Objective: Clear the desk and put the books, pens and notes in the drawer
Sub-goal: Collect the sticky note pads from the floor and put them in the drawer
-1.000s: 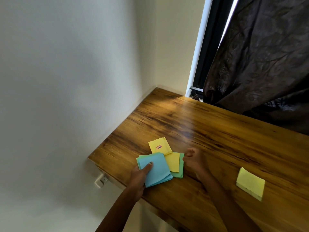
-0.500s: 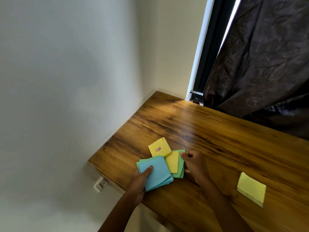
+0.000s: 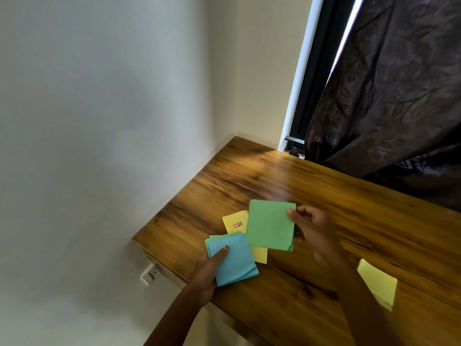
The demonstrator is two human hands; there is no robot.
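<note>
Green notes (image 3: 270, 224): small stack lifted off the table (image 3: 349, 221), held roughly flat above the other sheets. Right hand (image 3: 311, 228) grip pinches their right edge, thumb on top, fingers under. Blue notes (image 3: 234, 260): stack near the table's front-left edge, a green sheet peeking out beneath at its top-left. Left hand (image 3: 208, 268) grips it from the near side, thumb lying on the top sheet. Between the two stacks lie yellow notes (image 3: 235, 222), one with a small red sticker, partly covered by both; a yellow corner shows below the green stack. Separate yellow pad (image 3: 378, 283) sits well apart to the right, untouched.

Step in hand, as I judge it: gathering loose notes into one pile before the drawer. Drawer not in view; no books or pens in view either.

To do it well: lay green squarely on blue, corners matched, left thumb lifting to let it in, then clamping again. Sweep up the yellow sheets next, sliding them flat so none crease. The edge pinch is thin; lower sheets could fan or slip out, so keep the stack level. Blue stack is close to the table edge, watch for sheets going over. Fetch the pad last.

Around: white wall (image 3: 99, 121), outlet (image 3: 151, 274) below the table, dark curtain (image 3: 386, 96) behind.
</note>
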